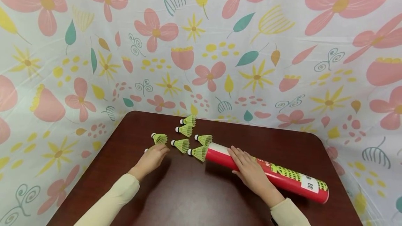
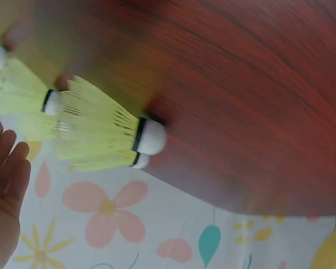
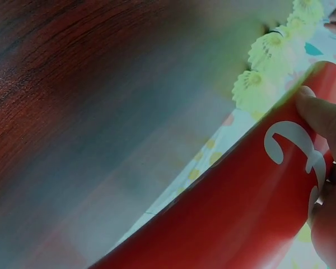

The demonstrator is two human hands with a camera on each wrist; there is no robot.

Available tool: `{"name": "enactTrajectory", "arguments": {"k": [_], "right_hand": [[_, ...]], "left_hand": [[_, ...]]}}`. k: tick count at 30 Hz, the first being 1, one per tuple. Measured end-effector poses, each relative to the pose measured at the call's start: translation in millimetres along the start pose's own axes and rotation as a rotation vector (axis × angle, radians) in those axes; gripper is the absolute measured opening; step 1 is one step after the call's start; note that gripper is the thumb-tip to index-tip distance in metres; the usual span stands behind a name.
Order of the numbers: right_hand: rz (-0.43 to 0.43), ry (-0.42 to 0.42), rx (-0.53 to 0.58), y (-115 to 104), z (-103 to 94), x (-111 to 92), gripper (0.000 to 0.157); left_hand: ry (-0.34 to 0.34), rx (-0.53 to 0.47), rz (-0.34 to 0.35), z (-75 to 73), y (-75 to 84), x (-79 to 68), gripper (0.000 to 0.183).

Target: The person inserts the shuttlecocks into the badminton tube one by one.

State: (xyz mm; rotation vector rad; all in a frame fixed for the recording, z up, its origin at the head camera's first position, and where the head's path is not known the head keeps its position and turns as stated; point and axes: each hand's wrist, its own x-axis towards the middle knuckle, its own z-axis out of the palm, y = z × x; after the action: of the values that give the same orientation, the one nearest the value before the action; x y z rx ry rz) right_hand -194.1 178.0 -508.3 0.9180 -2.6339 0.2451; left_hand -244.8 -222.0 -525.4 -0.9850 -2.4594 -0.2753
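Observation:
My right hand (image 1: 251, 175) grips a red and white shuttlecock tube (image 1: 284, 177), which lies slanted on the table. In the right wrist view, the thumb and fingers wrap the red tube (image 3: 224, 207). At the tube's left end, a yellow shuttlecock (image 1: 198, 153) sits with its white cork facing left; whether its skirt is inside the tube cannot be seen. My left hand (image 1: 152, 159) is over the table's left part, partly hiding a shuttlecock whose white cork (image 1: 146, 150) shows beside it. The left wrist view shows that hand (image 2: 5, 190) with fingers loosely extended, apart from the nearby shuttlecocks (image 2: 98, 126).
More yellow shuttlecocks (image 1: 180, 145) lie scattered toward the back of the dark brown table (image 1: 188, 191), one (image 1: 159, 138) just beyond the left hand. A flowered cloth (image 1: 213, 44) hangs behind the table and along its sides.

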Motion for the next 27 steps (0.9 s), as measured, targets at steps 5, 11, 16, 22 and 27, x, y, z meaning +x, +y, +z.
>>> {"name": "enactTrajectory", "arguments": {"k": [5, 11, 16, 22, 27], "right_hand": [[-0.007, 0.005, -0.007, 0, 0.6, 1, 0.092], [0.001, -0.007, -0.019, 0, 0.5, 1, 0.092], [0.005, 0.001, -0.016, 1, 0.2, 1, 0.093], [0.009, -0.013, -0.013, 1, 0.8, 0, 0.092], [0.011, -0.012, -0.014, 2, 0.8, -1, 0.092]], "left_hand": [[-0.098, 0.119, 0.085, 0.4, -5.8, -11.8, 0.016], [-0.204, 0.209, 0.102, 2.5, -9.8, -23.2, 0.025], [-0.242, 0.256, 0.122, 6.2, -13.2, -26.6, 0.021], [-0.252, 0.313, 0.159, 7.9, -15.0, -26.9, 0.013], [-0.281, 0.323, 0.139, 5.8, -14.4, -26.1, 0.013]]}}
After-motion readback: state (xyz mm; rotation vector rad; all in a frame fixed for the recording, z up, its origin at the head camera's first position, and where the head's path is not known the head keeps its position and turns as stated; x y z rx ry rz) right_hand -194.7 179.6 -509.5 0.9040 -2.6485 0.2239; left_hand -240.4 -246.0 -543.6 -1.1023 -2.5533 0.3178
